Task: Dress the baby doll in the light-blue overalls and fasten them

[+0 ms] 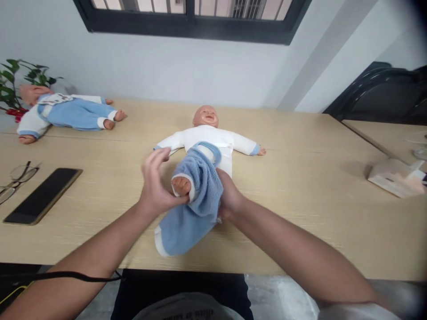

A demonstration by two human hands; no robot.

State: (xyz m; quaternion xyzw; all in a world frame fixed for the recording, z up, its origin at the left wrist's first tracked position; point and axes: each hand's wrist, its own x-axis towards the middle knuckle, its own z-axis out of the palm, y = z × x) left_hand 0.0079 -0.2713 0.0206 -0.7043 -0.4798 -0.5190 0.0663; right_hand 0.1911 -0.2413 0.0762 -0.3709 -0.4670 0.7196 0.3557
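Note:
A baby doll (207, 116) in a white top lies on its back, head toward the wall and arms spread. Light blue trousers (203, 182) are partly on it: one foot (182, 186) pokes out of a white cuff, while the other trouser leg (187, 235) hangs flat toward me. My left hand (158, 184) is beside that foot, thumb against the cuff and fingers stretched apart. From the right, my right hand (230, 195) grips the bunched trousers; its fingertips are hidden behind the cloth. The doll's other leg is mostly hidden.
A second doll (76, 113) in blue and white lies at the back left near a plant (10, 84). Eyeglasses (20, 178) and a phone (43, 195) lie at the left. A tissue box (393, 178) stands at the right of the wooden table (300, 178).

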